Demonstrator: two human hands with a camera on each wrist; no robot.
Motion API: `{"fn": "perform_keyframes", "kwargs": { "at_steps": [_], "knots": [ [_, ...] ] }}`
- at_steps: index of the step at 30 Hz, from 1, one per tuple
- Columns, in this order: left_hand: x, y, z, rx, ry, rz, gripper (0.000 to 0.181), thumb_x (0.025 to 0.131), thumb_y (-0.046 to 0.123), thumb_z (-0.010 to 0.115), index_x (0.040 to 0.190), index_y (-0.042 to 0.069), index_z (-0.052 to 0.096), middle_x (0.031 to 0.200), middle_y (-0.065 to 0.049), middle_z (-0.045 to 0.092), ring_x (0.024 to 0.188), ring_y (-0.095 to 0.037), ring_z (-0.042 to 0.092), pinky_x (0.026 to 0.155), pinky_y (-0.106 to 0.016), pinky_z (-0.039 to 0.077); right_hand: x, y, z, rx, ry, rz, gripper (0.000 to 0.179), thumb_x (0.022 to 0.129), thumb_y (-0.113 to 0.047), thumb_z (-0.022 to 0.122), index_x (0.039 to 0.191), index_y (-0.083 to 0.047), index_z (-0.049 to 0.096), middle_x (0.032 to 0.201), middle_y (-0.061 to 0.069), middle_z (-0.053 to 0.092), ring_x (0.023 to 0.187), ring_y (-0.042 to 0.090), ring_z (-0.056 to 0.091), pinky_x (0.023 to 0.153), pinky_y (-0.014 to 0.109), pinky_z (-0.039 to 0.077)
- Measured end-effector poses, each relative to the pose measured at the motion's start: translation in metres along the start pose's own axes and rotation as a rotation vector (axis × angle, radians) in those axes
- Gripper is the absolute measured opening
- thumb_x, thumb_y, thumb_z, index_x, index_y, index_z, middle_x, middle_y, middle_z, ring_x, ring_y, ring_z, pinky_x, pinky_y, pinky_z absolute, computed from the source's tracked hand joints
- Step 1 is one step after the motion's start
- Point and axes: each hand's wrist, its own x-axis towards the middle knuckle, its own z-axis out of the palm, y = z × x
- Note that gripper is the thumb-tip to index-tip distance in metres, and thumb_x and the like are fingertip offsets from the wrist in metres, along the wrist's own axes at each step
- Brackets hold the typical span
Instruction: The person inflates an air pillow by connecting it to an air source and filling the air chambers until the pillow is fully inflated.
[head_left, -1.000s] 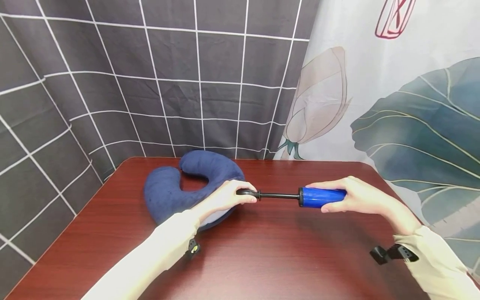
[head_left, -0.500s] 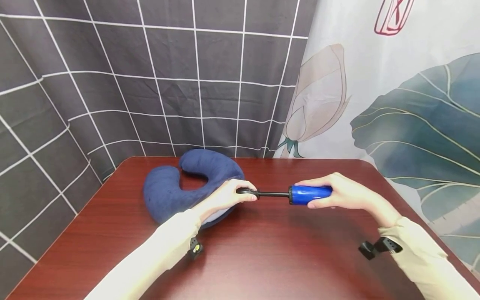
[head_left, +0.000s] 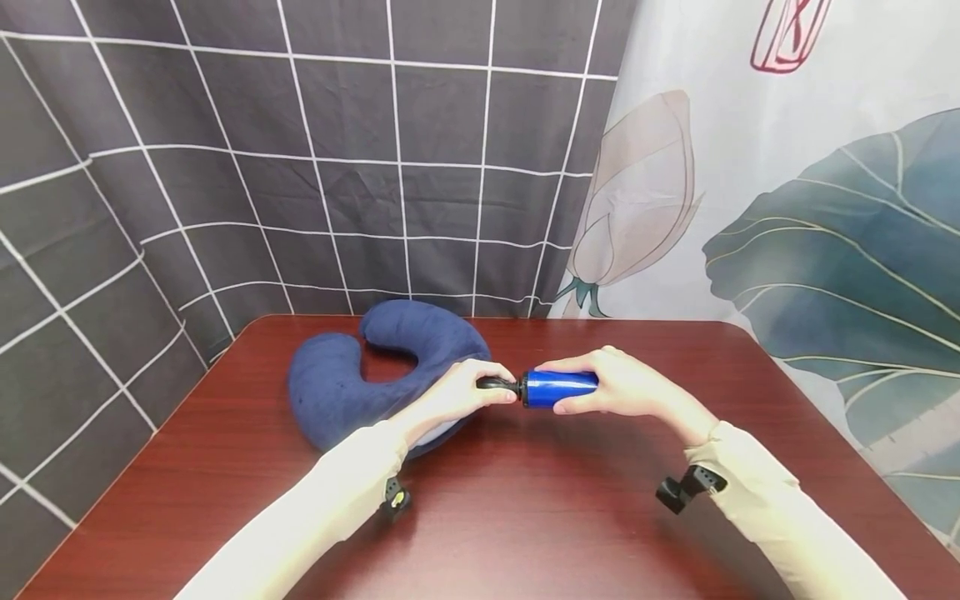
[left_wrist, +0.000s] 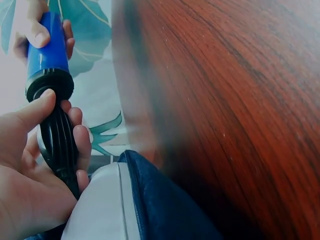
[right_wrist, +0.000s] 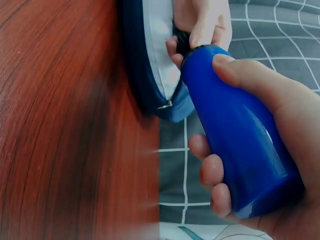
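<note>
A hand pump with a blue barrel (head_left: 561, 389) and a black ribbed handle (left_wrist: 59, 142) is held level above the table. My left hand (head_left: 468, 390) grips the handle, thumb on its near end in the left wrist view. My right hand (head_left: 618, 383) wraps round the barrel, fingers on one side and thumb on the other in the right wrist view. The handle now sits close against the barrel's black collar (left_wrist: 50, 84), and the rod is out of sight. Behind my left hand lies a navy U-shaped neck pillow (head_left: 330, 392), with a pale underside and a zipper pull (right_wrist: 165, 105).
The reddish-brown wooden table (head_left: 480, 517) extends in front of and to the right of the pillow. A dark grid-patterned curtain (head_left: 337, 167) hangs behind it, beside a pale curtain with plant prints (head_left: 660, 208). Each sleeve carries a black wrist device (head_left: 690, 487).
My right hand has moved left with the blue barrel, sliding it along the black rod up to the handle. My left hand and the pillow have stayed nearly still.
</note>
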Motion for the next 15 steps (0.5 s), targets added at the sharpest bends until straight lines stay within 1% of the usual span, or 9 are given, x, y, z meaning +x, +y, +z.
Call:
{"fn": "perform_keyframes", "kwargs": {
  "at_steps": [3,6,10,13,15],
  "knots": [
    [0.001,0.002,0.001,0.019,0.002,0.003,0.021,0.088,0.029,0.074,0.104,0.016,0.074,0.094,0.0,0.073,0.085,-0.01,0.057,0.081,-0.025,0.045,-0.004,0.003,-0.001,-0.005,0.01,-0.01,0.059,0.081,-0.055,0.074,0.134,-0.033,0.061,0.119,-0.005,0.071,0.095,0.01,0.069,0.077,0.025,0.055],
    [0.001,0.003,0.001,0.055,0.004,0.011,0.02,0.088,0.031,0.074,0.103,0.018,0.074,0.091,0.001,0.072,0.083,-0.009,0.056,0.079,-0.025,0.044,-0.011,0.008,-0.004,-0.005,0.006,-0.011,0.06,0.081,-0.055,0.074,0.135,-0.033,0.06,0.121,-0.004,0.071,0.094,0.009,0.068,0.075,0.024,0.055],
    [-0.002,0.004,0.0,0.095,0.027,0.02,0.018,0.087,0.032,0.074,0.101,0.021,0.074,0.089,0.003,0.071,0.082,-0.009,0.056,0.078,-0.024,0.044,-0.022,0.013,-0.011,0.016,-0.009,0.014,0.062,0.081,-0.054,0.075,0.136,-0.035,0.058,0.121,-0.002,0.071,0.089,0.008,0.067,0.068,0.023,0.054],
    [-0.004,0.004,-0.001,0.119,0.041,0.035,0.016,0.087,0.032,0.075,0.099,0.022,0.074,0.088,0.004,0.071,0.082,-0.008,0.057,0.079,-0.022,0.045,-0.032,0.017,-0.018,0.057,-0.027,0.052,0.062,0.081,-0.051,0.076,0.137,-0.036,0.057,0.12,-0.001,0.07,0.082,0.008,0.066,0.061,0.024,0.054],
    [-0.005,0.003,-0.002,0.125,0.044,0.044,0.016,0.086,0.031,0.075,0.099,0.022,0.074,0.088,0.005,0.071,0.082,-0.007,0.057,0.078,-0.022,0.045,-0.04,0.02,-0.022,0.063,-0.026,0.067,0.062,0.081,-0.049,0.077,0.137,-0.036,0.056,0.12,-0.001,0.07,0.08,0.006,0.065,0.061,0.025,0.053]
  ]
}}
